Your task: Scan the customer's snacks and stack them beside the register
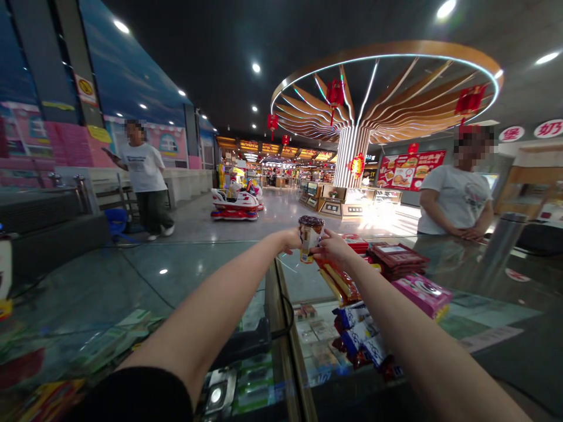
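Note:
A small paper cup (pixel 310 240) with a dark, domed chocolate-coloured top is held up at the middle of the head view. My left hand (pixel 290 240) grips its left side, and my right hand (pixel 332 246) holds its right side, with the fingers reaching around it. Both forearms stretch out over a glass display counter (pixel 145 281). Below my right hand lie orange snack packets (pixel 339 280), and blue-and-white packets (pixel 356 331) are behind the glass.
A person in a white T-shirt (pixel 457 199) stands across the counter with hands resting at its edge. Stacked red-brown packets (pixel 398 259), a pink package (pixel 422 295) and a steel cylinder (pixel 501 246) are on the right. Farther off are another person (pixel 145 176) and a children's ride (pixel 235 202).

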The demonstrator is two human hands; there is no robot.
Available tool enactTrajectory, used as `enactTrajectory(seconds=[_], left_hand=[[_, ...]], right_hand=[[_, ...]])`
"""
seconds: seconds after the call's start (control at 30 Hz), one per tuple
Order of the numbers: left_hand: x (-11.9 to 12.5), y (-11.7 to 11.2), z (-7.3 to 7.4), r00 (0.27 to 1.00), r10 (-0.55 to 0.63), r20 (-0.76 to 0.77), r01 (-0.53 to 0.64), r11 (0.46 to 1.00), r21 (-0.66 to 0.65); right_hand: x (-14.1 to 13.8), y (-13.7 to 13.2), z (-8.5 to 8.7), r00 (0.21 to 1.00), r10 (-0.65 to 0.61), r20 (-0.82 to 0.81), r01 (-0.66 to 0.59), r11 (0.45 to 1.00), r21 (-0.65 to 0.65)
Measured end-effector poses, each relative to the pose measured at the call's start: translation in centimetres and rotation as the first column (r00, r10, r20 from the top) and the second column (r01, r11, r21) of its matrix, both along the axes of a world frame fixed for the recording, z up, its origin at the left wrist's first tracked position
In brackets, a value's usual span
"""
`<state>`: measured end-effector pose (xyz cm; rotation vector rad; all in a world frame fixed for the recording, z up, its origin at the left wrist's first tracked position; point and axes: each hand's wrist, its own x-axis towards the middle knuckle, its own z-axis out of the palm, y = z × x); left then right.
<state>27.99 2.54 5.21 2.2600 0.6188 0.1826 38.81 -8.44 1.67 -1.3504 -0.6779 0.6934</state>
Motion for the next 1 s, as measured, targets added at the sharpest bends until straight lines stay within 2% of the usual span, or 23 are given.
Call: enactTrajectory(seconds=[0.1,0.5,0.77,0.87,1.0], left_hand=[[0.2,-0.5,-0.3,1.0,-0.011,0.028,0.012,1.0,-0.022],[-2.2,-1.6,0.1,0.999,0.029,0.041,-0.028,0.999,-0.025],[-5.9,-2.2,0.5,0.995,0.056,0.076,-0.052,0.997,-0.056],[-7.6,-1.9,0.5,0.995,0.058,0.084,-0.051,0.995,-0.081],[-10.0,-1.5,0.7,0.995,0.052,0.083,-0.044,0.994,-0.1]], right_hand=[[-0.3,0.3,-0.3,0.997,0.065,0.03,-0.065,0.998,0.001],[-1.6,-0.5,-1.2,0.995,0.072,0.073,-0.075,0.996,0.043],[-3.3,-0.7,-1.7,0.989,0.118,0.089,-0.122,0.992,0.043],[-4.3,-0.9,-1.6,0.981,0.148,0.126,-0.154,0.987,0.04],[-6.3,-0.9,-1.2,0.982,0.131,0.136,-0.134,0.991,0.013]])
